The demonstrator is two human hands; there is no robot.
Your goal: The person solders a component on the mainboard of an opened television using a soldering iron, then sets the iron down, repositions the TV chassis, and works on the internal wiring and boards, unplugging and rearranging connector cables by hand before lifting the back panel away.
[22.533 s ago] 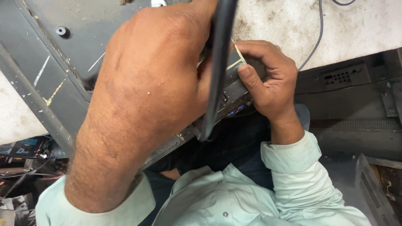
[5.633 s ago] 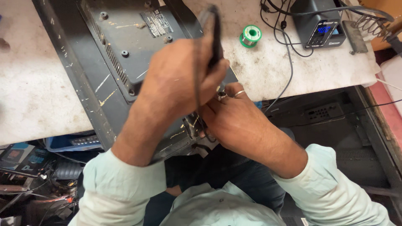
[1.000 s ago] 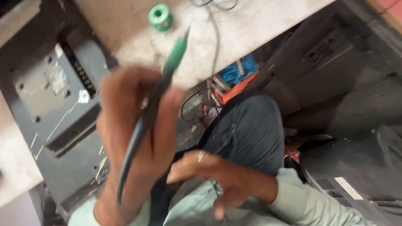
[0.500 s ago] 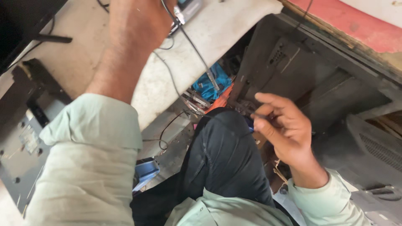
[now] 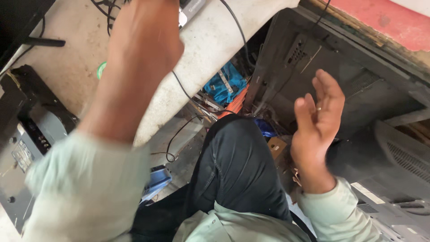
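Left hand (image 5: 145, 42) stretched up over the bench (image 5: 210, 49) to the grey box (image 5: 191, 8) at its far edge, fingers hidden, grip unclear; right hand (image 5: 316, 121) empty, spread, off the bench.

Two hands (image 5: 316, 121), one workbench (image 5: 210, 49)

Pale, rough, stained stone-like top on the workbench (image 5: 215, 49). Matt dark plastic on the monitor back panel (image 5: 31, 130), scuffed and dusty. Matt grey plastic, dust-coated, on the television casing (image 5: 358, 85) beside the right hand (image 5: 316, 121). Smooth black rubbery sheathing on the cables (image 5: 179, 134). Dark denim cloth on the trouser leg (image 5: 233, 170); soft pale-green woven cloth on the shirt sleeve (image 5: 85, 188).
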